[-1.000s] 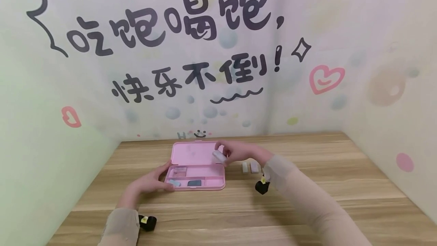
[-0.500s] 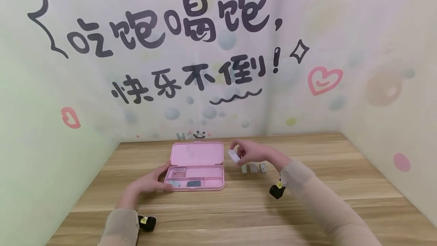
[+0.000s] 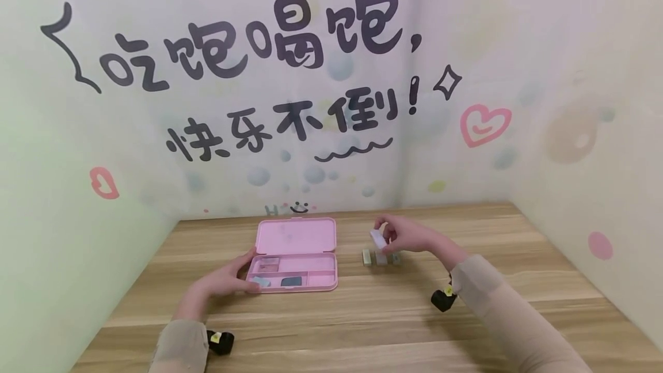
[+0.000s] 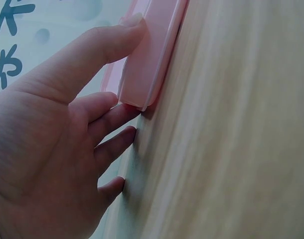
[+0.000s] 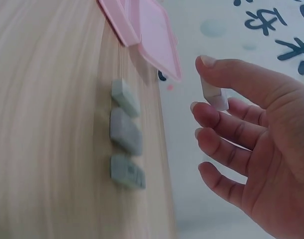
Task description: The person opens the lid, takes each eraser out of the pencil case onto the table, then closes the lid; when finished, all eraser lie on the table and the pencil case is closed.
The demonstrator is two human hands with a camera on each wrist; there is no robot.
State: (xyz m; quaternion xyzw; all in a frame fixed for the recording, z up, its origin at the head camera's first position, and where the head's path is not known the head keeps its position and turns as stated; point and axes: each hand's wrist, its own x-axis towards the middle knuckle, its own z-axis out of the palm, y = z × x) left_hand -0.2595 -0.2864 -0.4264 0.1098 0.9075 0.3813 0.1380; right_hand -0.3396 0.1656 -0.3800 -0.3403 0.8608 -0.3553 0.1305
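An open pink pencil case [image 3: 296, 236] lies on the table, its lid folded back. My left hand [image 3: 228, 279] grips its left end, thumb at the front and fingers along the side. Between thumb and fingers of my right hand [image 3: 411, 235] is a whitish eraser [image 3: 378, 240], pinched above the table to the right of the case. Below it stand three small block erasers in a row: a pale green one [image 5: 125, 97], a greyish one [image 5: 125, 132] and a green one [image 5: 127, 172] with marks. The case holds a pinkish block [image 3: 269, 264], a light blue piece [image 3: 261, 281] and a dark block [image 3: 291, 281].
The wooden table [image 3: 321, 332] reaches back to a printed wall cloth [image 3: 290, 160] with dark lettering. Plain side walls stand left and right. A black wrist camera [image 3: 221, 342] sits at the left wrist, another black camera [image 3: 443, 299] at the right.
My right hand has moved right with the eraser, from over the case's right edge to above the row of erasers. My left hand stays at the case.
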